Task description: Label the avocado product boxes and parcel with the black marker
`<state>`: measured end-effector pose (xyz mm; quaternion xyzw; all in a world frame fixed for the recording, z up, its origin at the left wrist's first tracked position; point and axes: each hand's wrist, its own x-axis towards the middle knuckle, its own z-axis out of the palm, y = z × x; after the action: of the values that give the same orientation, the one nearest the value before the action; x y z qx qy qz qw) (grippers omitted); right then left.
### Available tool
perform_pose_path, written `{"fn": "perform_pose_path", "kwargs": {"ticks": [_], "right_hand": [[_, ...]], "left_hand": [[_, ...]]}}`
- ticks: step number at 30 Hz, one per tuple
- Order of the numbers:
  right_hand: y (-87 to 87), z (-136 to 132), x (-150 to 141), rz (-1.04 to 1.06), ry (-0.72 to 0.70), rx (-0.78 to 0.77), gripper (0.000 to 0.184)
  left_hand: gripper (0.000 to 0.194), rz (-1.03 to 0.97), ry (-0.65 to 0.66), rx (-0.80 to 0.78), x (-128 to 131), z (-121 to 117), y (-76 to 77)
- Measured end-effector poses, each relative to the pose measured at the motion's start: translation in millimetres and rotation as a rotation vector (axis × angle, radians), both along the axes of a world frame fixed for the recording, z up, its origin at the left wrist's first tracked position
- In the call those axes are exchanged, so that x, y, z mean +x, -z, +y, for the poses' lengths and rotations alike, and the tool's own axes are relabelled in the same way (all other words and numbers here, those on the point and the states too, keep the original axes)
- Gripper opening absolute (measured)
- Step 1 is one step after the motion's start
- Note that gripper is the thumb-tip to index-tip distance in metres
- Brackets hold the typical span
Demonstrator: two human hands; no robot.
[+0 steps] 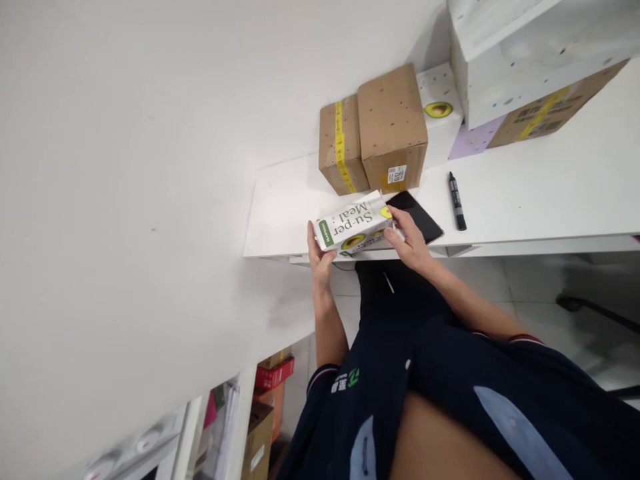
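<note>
Between my two hands is a white carton (pixel 350 217) with green "Su-per Meal" lettering and avocado pictures, its print upside down to me. It is raised over the front edge of the white desk. My left hand (pixel 320 257) grips the carton's left end, thumb on the near side. At its right end, my right hand (pixel 407 239) holds it with thumb and fingers. Beneath and behind my right hand lies a black tablet (pixel 417 215), partly covered. A black marker (pixel 457 201) rests on the desk farther right.
Two brown cardboard boxes (pixel 393 120) stand behind the carton, one crossed by yellow tape. To their right are a white avocado box (pixel 440 110) and a large white speckled box (pixel 540 60) stacked on another carton. A white wall (pixel 150 167) closes the left side. Shelves with boxes (pixel 257 433) sit lower left.
</note>
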<state>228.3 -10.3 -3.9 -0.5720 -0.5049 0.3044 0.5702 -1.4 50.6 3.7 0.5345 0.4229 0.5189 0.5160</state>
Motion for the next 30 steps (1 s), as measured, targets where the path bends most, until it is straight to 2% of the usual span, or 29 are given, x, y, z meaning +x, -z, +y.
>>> {"fn": "perform_pose_path", "kwargs": {"ticks": [3, 6, 10, 13, 16, 19, 22, 25, 30], "right_hand": [[-6.7, 4.6, 2.1, -0.035, 0.034, -0.053, 0.062], [-13.5, 13.4, 2.7, -0.05, 0.073, -0.117, 0.056], [-18.4, 24.0, -2.9, 0.025, 0.118, -0.131, 0.043], [-11.5, 25.8, -7.1, 0.159, 0.065, -0.108, 0.041], [6.3, 19.4, -9.3, 0.21, 0.031, -0.142, 0.04], [26.7, 6.4, -9.7, 0.2, 0.037, -0.24, 0.039], [40.1, -4.9, -7.8, 0.208, 0.016, -0.29, 0.035], [43.5, -8.0, -5.0, 0.238, 0.014, -0.281, 0.031], [38.0, -5.4, -4.5, 0.259, 0.045, -0.315, 0.032]], "left_hand": [[0.074, -0.108, -0.127, -0.137, 20.8, -5.9, 1.6], [0.064, -0.163, -0.153, -0.239, 28.7, -3.9, -1.4], [0.058, -0.139, -0.151, -0.172, 25.1, -2.5, -9.0], [0.063, -0.049, -0.174, -0.092, 18.1, -7.7, -9.1], [0.067, 0.0, -0.19, -0.069, 11.6, -18.3, 2.9], [0.062, -0.007, -0.247, -0.136, 6.0, -33.2, 22.6], [0.059, 0.032, -0.3, -0.204, 1.9, -46.6, 39.1], [0.06, 0.084, -0.324, -0.235, 0.9, -51.0, 46.6], [0.062, 0.089, -0.388, -0.274, 1.5, -45.1, 47.7]]}}
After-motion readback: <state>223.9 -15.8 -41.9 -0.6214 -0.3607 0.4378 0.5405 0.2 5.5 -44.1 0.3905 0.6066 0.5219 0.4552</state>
